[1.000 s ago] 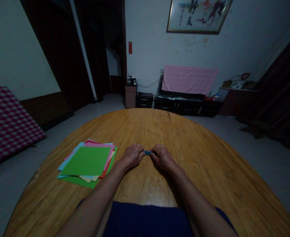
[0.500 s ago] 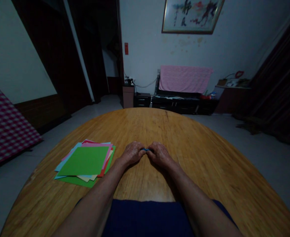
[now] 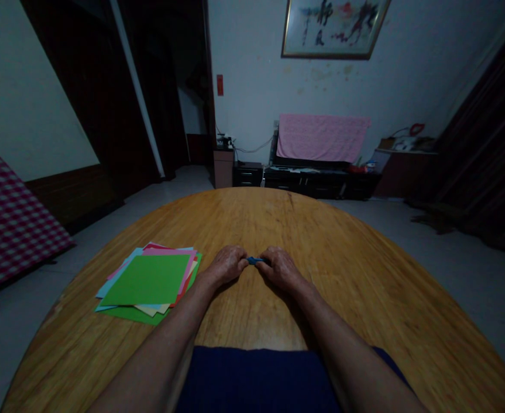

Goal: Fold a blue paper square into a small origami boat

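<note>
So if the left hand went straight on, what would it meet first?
The blue paper, which the left hand seems to pinch at its near end; just beyond it is the right hand.

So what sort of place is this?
Probably a room in someone's home: a wooden table, a framed ink painting on the wall, and low black cabinets under a pink cloth.

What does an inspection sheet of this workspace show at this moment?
Surface: oval wooden table.
Job's things: small blue folded paper piece; stack of coloured paper squares, green on top, beside the left grip.
Clutter: pink towel draped over a low black cabinet, off the table.
Grips: left grip and right grip both pinch the blue piece.
Cables: thin pale cable along the far wall.
Surroundings: red-checked mat at left; framed calligraphy painting above.
</note>
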The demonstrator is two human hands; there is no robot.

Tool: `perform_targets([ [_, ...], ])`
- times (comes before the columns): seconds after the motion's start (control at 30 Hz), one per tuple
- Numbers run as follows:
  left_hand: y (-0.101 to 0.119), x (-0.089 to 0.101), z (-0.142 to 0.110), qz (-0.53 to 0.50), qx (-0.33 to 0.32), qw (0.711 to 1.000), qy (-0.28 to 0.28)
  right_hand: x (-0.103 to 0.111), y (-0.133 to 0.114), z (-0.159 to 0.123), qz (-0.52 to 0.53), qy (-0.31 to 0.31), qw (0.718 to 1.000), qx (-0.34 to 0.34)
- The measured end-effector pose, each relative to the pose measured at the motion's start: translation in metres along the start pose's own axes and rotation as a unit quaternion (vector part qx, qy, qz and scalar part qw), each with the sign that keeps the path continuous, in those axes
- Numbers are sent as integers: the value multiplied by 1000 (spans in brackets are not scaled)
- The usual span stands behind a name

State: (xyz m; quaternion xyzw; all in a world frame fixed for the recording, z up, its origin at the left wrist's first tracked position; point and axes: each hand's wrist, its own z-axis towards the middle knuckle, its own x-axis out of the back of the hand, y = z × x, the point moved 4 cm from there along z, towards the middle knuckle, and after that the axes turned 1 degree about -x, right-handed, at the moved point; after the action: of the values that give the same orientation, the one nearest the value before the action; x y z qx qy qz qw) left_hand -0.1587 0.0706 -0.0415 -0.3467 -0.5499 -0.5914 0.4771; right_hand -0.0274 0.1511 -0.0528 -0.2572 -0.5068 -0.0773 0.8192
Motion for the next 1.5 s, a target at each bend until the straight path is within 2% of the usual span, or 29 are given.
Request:
perform_targets([
  [0.23, 3, 11, -3, -55, -2, 998, -34, -1, 3, 3, 12, -23, 1000, 10],
  [0.53, -4, 12, -3, -124, -15, 991, -47, 3, 5, 4, 20, -47, 999, 16],
  [0.7, -4, 12, -4, -128, -8, 990, -57, 5, 3, 3, 15, -53, 998, 23],
  [1.0, -2, 4, 2, -172, -17, 985, 3, 6, -7, 1, 11, -29, 1000, 5],
  [1.1, -6, -3, 4, -278, 29, 960, 7, 7, -3, 2, 55, -14, 998, -12],
  [1.2, -6, -12, 4, -436, 69, 897, 12, 6, 2, 4, 150, 5, 987, -56],
  [1.3, -3, -17, 5, -539, 70, 839, 25, 0, 4, 4, 261, -20, 960, -98],
  [1.4, -1, -17, 5, -574, 72, 815, 40, -6, 2, 3, 340, -66, 930, -123],
  [1.5, 0, -14, 5, -571, 80, 816, 46, -5, 0, 3, 332, -56, 933, -124],
])
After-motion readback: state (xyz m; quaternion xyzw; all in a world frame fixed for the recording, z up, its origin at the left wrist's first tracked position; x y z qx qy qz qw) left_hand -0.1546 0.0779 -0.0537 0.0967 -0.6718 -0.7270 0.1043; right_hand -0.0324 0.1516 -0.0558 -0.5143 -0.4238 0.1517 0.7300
